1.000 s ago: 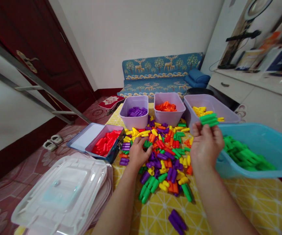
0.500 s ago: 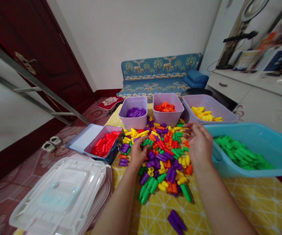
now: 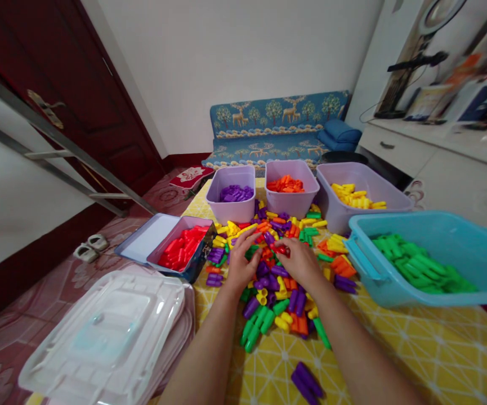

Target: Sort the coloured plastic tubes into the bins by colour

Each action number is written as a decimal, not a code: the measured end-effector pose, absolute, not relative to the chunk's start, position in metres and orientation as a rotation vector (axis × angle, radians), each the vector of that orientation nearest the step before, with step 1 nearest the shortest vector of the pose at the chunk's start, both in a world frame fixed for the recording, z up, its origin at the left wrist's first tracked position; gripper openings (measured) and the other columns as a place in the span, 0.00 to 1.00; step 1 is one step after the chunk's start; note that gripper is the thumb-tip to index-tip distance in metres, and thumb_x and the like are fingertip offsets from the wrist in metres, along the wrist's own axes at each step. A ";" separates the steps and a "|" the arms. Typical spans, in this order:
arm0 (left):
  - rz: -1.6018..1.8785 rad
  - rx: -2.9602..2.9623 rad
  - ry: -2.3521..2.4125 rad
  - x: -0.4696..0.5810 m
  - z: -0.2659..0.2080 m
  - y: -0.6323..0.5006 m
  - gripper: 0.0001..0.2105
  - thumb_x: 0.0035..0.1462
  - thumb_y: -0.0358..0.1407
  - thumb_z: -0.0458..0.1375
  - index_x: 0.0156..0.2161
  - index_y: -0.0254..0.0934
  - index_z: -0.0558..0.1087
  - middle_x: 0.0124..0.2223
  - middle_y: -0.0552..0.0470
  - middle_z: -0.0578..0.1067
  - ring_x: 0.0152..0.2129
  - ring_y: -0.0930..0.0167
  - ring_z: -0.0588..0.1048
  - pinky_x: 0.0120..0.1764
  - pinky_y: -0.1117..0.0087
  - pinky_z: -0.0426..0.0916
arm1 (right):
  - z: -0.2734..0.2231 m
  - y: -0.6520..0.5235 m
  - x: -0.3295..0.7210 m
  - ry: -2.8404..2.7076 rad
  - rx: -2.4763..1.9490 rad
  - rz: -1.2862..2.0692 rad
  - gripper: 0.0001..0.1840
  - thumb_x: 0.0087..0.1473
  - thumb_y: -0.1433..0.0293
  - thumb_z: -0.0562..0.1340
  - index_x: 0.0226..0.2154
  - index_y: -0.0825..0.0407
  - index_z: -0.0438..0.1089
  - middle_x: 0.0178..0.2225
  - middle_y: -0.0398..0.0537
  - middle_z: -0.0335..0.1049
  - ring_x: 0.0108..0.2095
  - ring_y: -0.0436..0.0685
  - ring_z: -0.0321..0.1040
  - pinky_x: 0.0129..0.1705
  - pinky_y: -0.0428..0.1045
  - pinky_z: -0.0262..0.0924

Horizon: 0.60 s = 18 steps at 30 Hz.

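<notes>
A mixed heap of bullet-shaped plastic toy pieces (image 3: 264, 318) in purple, green, yellow, orange and red covers the middle of the table. Over its left part is my left hand (image 3: 241, 264), thumb and fingers apart, with green pieces below the gap. My right hand (image 3: 301, 263) reaches in from the right, its fingertips closed on a red plastic piece (image 3: 281, 249). Part of that piece is hidden by the fingers. Close to the right wrist lie loose orange pieces (image 3: 343, 265) and purple pieces (image 3: 345, 284).
Behind the heap stand lilac tubs of purple (image 3: 230, 211), orange (image 3: 290, 201) and yellow pieces (image 3: 334, 216). A blue tub (image 3: 378, 289) of green pieces is right; an open box (image 3: 190, 273) of red ones is left. Stacked clear lids (image 3: 159, 326) lie front left. Two purple pieces (image 3: 306, 382) lie near me.
My right hand has moved left from beside the blue tub into the heap and now pinches a red piece. My left hand has spread its fingers, staying nearly in place.
</notes>
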<state>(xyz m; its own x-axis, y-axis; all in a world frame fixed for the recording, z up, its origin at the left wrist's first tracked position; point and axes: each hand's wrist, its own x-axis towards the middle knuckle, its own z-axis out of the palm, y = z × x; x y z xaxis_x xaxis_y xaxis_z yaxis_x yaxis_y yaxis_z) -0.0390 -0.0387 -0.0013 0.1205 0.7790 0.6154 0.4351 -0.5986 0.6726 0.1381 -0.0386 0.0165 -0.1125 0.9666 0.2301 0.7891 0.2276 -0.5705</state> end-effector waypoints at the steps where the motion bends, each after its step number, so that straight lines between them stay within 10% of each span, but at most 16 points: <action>1: 1.473 2.086 1.173 -0.039 -0.001 -0.039 0.19 0.57 0.31 0.57 0.54 0.42 0.69 0.57 0.45 0.69 0.55 0.64 0.66 0.57 0.57 0.61 | 0.016 -0.038 0.137 -1.884 -1.549 0.494 0.11 0.49 0.73 0.60 0.38 0.50 0.72 0.35 0.47 0.74 0.33 0.55 0.71 0.38 0.50 0.64; 10: 1.493 2.015 1.085 -0.035 -0.001 -0.040 0.11 0.57 0.34 0.59 0.46 0.40 0.75 0.47 0.46 0.74 0.47 0.66 0.72 0.50 0.61 0.68 | 0.025 -0.040 0.123 -1.538 -1.163 0.943 0.10 0.46 0.67 0.62 0.35 0.52 0.68 0.35 0.46 0.73 0.35 0.54 0.72 0.38 0.49 0.67; 18: 2.003 0.639 0.864 -0.066 0.022 -0.027 0.11 0.58 0.41 0.58 0.40 0.35 0.71 0.34 0.51 0.77 0.28 0.78 0.75 0.33 0.78 0.71 | 0.009 -0.032 0.136 -1.343 -1.263 0.931 0.13 0.48 0.61 0.62 0.34 0.52 0.68 0.33 0.49 0.73 0.31 0.57 0.73 0.36 0.53 0.68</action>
<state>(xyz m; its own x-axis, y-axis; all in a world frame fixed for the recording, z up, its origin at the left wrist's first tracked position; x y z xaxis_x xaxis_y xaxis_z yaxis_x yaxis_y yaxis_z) -0.0660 -0.0273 0.0217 -0.5158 0.8486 0.1175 -0.4968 -0.4079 0.7660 0.1356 -0.0315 0.0093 0.0766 0.9832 0.1657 0.1896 0.1488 -0.9705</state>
